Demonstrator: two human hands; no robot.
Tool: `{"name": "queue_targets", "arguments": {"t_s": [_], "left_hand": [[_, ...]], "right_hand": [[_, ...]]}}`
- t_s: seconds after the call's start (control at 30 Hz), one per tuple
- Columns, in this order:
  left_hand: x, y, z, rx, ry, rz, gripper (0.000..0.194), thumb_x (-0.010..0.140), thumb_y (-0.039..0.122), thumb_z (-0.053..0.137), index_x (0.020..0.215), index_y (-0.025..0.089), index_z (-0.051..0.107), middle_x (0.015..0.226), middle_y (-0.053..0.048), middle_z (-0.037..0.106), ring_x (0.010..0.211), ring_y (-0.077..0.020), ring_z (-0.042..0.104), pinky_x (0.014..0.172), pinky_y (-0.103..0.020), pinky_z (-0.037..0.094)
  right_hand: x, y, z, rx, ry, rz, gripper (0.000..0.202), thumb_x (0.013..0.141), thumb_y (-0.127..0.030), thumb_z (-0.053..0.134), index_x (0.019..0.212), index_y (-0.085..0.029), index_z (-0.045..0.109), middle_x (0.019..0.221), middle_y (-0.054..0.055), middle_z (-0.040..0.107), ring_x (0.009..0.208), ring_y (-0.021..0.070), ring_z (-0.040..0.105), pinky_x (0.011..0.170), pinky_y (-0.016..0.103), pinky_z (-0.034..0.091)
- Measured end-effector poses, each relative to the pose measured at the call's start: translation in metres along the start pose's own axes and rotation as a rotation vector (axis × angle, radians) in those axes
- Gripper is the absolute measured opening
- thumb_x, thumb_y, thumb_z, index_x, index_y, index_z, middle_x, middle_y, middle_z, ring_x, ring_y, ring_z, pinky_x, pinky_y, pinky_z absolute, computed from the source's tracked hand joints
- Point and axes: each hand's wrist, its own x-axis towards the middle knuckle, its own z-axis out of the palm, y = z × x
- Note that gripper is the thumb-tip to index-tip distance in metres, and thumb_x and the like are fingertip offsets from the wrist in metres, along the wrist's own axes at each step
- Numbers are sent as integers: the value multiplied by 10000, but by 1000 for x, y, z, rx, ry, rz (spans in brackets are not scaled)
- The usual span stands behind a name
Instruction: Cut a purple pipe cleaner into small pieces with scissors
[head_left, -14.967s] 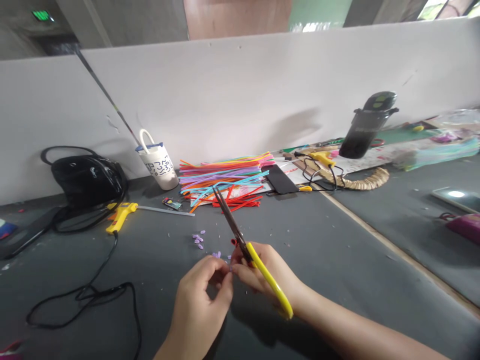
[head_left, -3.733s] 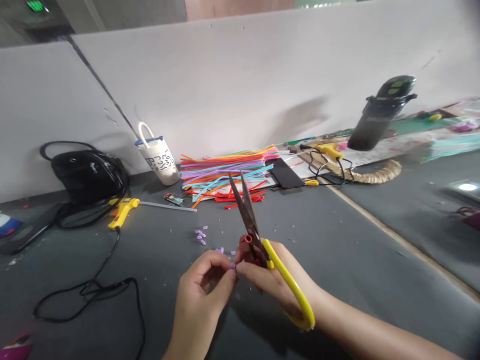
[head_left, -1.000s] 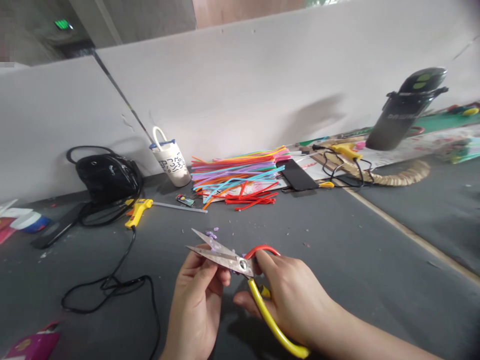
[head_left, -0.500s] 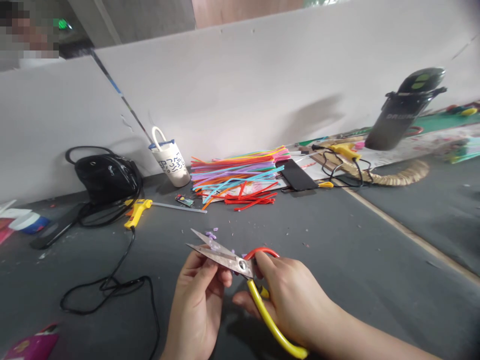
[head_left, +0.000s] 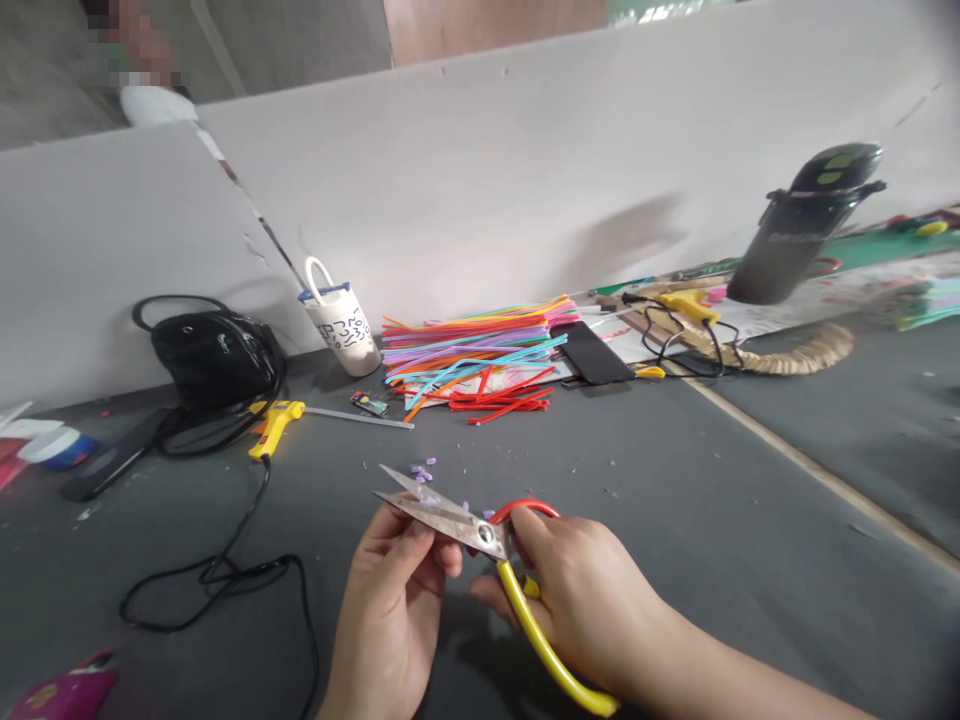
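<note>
My right hand (head_left: 577, 590) is closed around a pair of scissors (head_left: 450, 520) with one red and one yellow handle. The blades are slightly apart and point to the upper left. My left hand (head_left: 397, 600) is closed under the blades, thumb against the fingers; whatever it pinches is hidden by the lower blade. Small purple bits (head_left: 421, 473) lie on the grey table around the blade tips, and a few more are beside the pivot.
Behind the hands lie colourful pipe cleaners (head_left: 472, 340), a black phone (head_left: 596, 353) and a white cup (head_left: 349, 335). A yellow glue gun (head_left: 277, 428) with its cord (head_left: 217, 570) and a black bag (head_left: 214, 355) are left. A dark bottle (head_left: 795, 235) stands right.
The scissor blades look slightly closer together, while both hands stay nearly in place. Beyond the partition, a person has shifted to the right.
</note>
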Motion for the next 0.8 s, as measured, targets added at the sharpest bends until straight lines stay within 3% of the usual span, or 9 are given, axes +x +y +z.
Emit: {"name": "queue_targets", "arguments": {"t_s": [0.37, 0.63, 0.8], "left_hand": [[-3, 2, 2, -4, -19, -18, 61, 680, 188, 715, 646, 170, 667, 543, 18, 620, 501, -76, 540, 504, -160, 455], [-2, -1, 2, 11, -26, -36, 69, 695, 184, 701, 640, 171, 660, 544, 15, 620, 510, -77, 539, 519, -160, 456], [-1, 2, 1, 41, -22, -22, 74, 734, 197, 664, 672, 167, 639, 586, 17, 597, 522, -70, 515, 522, -155, 439]], "right_hand": [[0, 1, -3, 35, 8, 18, 410, 726, -596, 553, 730, -191, 488, 616, 18, 609, 540, 186, 582, 467, 242, 239], [2, 2, -2, 6, 15, 8, 332, 785, -512, 487, 710, -189, 474, 608, 36, 605, 507, 175, 549, 466, 245, 235], [6, 5, -6, 190, -28, 100, 293, 816, -441, 456, 660, -193, 445, 543, 0, 538, 455, 120, 446, 460, 224, 252]]}}
